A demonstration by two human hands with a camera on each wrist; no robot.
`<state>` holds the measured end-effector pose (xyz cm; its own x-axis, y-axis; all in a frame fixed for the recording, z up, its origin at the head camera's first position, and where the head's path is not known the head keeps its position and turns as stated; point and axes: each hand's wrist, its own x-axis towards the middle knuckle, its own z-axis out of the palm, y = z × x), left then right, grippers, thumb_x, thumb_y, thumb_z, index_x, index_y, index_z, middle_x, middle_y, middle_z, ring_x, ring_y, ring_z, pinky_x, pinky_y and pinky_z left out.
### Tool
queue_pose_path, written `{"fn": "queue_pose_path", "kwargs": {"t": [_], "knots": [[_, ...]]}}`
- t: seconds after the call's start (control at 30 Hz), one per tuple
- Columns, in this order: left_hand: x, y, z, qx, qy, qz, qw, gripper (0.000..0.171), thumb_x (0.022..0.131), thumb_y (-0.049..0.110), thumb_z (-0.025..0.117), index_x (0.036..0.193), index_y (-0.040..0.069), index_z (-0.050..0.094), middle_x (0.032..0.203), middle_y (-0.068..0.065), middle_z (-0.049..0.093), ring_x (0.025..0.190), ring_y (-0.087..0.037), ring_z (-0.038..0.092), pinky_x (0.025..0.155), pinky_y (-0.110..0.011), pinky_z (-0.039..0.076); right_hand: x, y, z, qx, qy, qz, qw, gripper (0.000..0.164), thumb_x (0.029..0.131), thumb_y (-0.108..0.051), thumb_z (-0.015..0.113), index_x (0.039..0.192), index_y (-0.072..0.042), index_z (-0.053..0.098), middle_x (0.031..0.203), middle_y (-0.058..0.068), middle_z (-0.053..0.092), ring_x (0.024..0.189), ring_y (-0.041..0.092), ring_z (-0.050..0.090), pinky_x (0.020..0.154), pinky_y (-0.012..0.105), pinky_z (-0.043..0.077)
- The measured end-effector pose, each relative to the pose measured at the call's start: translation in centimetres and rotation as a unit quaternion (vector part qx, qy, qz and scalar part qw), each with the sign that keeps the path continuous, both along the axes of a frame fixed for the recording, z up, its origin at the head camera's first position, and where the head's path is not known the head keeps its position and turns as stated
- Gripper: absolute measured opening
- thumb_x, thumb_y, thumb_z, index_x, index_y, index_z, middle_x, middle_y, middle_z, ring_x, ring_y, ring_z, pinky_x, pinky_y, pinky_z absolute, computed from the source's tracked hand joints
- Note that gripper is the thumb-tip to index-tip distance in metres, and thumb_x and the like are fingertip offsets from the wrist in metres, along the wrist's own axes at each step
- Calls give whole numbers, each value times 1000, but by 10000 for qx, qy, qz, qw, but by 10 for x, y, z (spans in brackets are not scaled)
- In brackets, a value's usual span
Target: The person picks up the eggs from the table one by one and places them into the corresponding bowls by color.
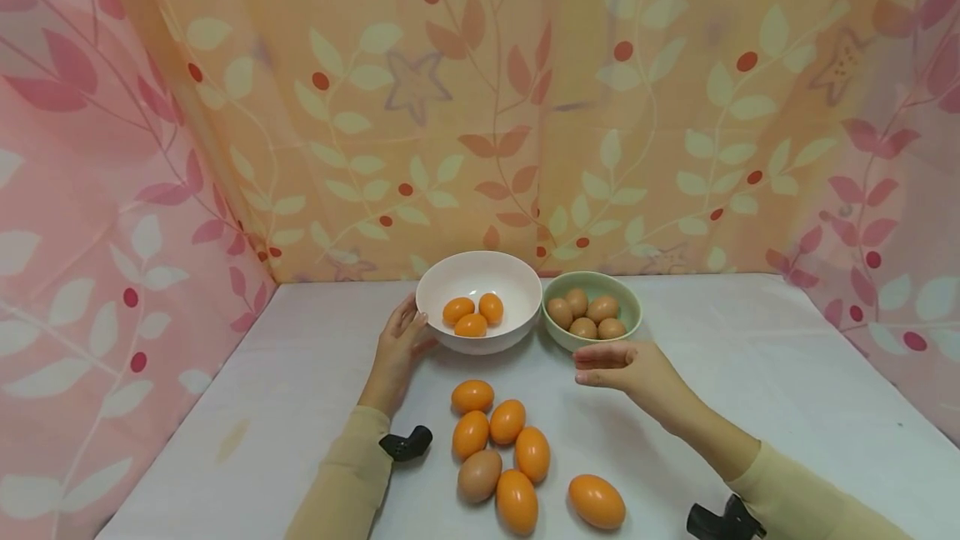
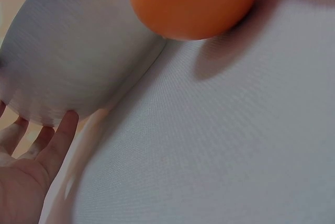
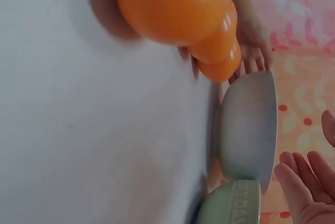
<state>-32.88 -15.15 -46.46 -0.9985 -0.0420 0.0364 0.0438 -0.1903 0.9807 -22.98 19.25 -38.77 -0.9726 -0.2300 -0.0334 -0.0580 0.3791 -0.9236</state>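
Observation:
At the back of the table, a white bowl (image 1: pixel 480 345) holds three orange eggs (image 1: pixel 470 325). My left hand (image 1: pixel 398 348) rests against its left side; in the left wrist view, its extended fingers (image 2: pixel 62 137) touch the outer wall. A light green bowl (image 1: pixel 630 327) with several brown eggs (image 1: pixel 602 308) stands just to the right. In front of that bowl hovers my right hand (image 1: pixel 633 373), fingers stretched out and thumb apart, with nothing in its grasp. Nearer me lies a loose group of orange eggs (image 1: pixel 532 454) with one brown egg (image 1: pixel 479 476) among them.
A single orange egg (image 1: pixel 597 502) lies apart, right of the group. White cloth covers the table (image 1: pixel 300 390). Floral curtains (image 1: pixel 480 107) rise behind and on both sides. Black wrist devices (image 1: pixel 408 443) sit at both sleeves.

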Motion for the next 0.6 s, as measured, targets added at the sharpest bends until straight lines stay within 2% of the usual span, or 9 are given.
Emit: {"fn": "queue_pose_path", "kwargs": {"t": [0.17,0.37,0.6], "knots": [[0,0,0,-86,91,-9,9999,57,102,22,54,155,18,32,164,-5,28,145,-27,39,103,-40,53,17,7,-7,89,-274,81,9996,53,83,-33,80,125,-2,68,122,13,72,106,9,70,97,32,56],[1,1,1,-95,97,-26,9999,57,102,21,54,155,18,32,164,-6,29,146,-28,38,105,-44,51,34,12,-15,-13,-481,306,9984,48,85,-27,78,125,-2,67,121,13,72,107,12,69,93,26,56],[0,0,-1,-15,-15,-5,10000,56,102,23,55,154,21,34,163,-1,30,144,-23,40,110,-47,47,46,13,-24,-146,-641,585,9961,47,86,-23,77,125,0,66,120,14,72,108,16,69,88,23,57]]}}
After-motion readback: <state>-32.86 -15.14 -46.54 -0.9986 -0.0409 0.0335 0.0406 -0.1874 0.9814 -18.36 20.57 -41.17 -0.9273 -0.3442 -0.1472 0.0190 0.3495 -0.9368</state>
